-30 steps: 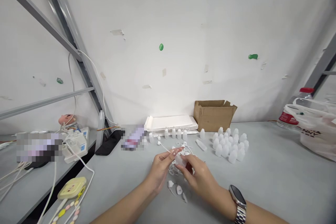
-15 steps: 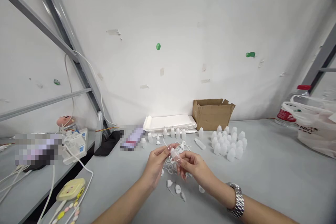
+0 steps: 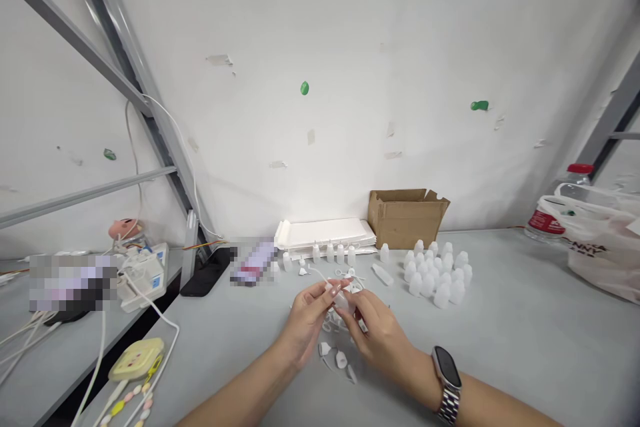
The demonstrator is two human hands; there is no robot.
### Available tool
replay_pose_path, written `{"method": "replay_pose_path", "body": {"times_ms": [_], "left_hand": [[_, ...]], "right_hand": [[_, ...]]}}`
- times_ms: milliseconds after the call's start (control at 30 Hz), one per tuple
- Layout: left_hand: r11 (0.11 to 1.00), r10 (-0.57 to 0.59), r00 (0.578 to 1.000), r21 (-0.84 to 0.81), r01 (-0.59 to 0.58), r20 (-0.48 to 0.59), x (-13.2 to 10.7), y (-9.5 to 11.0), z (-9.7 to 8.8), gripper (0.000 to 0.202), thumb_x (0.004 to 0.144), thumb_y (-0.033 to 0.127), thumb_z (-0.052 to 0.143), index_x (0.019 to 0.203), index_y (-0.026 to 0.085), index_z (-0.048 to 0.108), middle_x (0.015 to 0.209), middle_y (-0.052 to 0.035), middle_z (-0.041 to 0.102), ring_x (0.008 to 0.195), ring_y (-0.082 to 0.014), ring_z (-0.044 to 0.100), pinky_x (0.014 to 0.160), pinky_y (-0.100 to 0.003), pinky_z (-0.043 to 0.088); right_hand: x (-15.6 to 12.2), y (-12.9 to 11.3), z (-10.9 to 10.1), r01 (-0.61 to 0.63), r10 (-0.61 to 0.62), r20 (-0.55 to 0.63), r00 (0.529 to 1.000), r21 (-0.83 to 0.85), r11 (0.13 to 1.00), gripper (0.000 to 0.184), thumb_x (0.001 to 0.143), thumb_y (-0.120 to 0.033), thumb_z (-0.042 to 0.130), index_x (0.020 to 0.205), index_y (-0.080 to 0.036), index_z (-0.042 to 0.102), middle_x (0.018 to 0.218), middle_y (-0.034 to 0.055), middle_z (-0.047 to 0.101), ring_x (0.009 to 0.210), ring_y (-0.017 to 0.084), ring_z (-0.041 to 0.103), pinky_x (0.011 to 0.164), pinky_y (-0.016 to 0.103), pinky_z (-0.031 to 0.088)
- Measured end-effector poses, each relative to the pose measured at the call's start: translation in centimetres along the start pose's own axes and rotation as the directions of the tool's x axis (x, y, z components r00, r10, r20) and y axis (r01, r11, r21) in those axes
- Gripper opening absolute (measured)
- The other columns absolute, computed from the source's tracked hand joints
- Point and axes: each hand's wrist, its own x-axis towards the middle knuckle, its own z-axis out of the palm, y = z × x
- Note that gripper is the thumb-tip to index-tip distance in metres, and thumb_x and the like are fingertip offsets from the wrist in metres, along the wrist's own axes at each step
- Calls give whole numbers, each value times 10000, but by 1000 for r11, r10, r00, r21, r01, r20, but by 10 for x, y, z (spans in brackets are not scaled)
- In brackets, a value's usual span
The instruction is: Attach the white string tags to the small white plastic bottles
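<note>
One tiny bottle (image 3: 343, 300), pinched from two sides.
The left hand (image 3: 307, 320) and right hand (image 3: 380, 337) close fingertips on it, so it cannot wobble.

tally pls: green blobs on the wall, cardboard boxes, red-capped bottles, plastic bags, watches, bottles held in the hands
green blobs: 3
box: 1
red-capped bottle: 1
bag: 1
watch: 1
held bottle: 1
total: 8
</note>
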Motion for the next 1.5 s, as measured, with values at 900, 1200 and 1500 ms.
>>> {"method": "replay_pose_path", "body": {"times_ms": [900, 1200, 1500], "left_hand": [[999, 49, 997, 25, -48, -55, 17, 3, -20, 281, 693, 376, 663, 842, 142, 704, 1047, -102, 659, 1076, -244, 501, 964, -357, 296], [998, -19, 999, 57, 21, -38, 9, -2, -9, 323, 694, 365, 664, 899, 119, 699, 1062, -130, 653, 1095, -274, 503, 968, -365, 317], [998, 12, 999, 67, -15, 37, 6, -9, -9, 292, 755, 384, 594, 810, 123, 713, 1108, -132, 629, 1150, -298, 458, 1001, -409, 285]], "right_hand": [[25, 0, -5, -677, 493, 498, 714, 670, 304, 427, 669, -571, 624, 732, -156, 546, 613, 1, 589, 502, 118, 518, 521, 253, 406], [13, -5, -8, -461, 413, 211, 886, 318, 828, 182, 843, -343, 498, 777, -175, 510, 676, 13, 558, 601, 144, 492, 573, 260, 381], [10, -5, -6, -375, 349, 139, 927, 268, 887, 170, 852, -310, 477, 745, -179, 500, 647, 10, 530, 581, 142, 470, 561, 257, 359]]}}
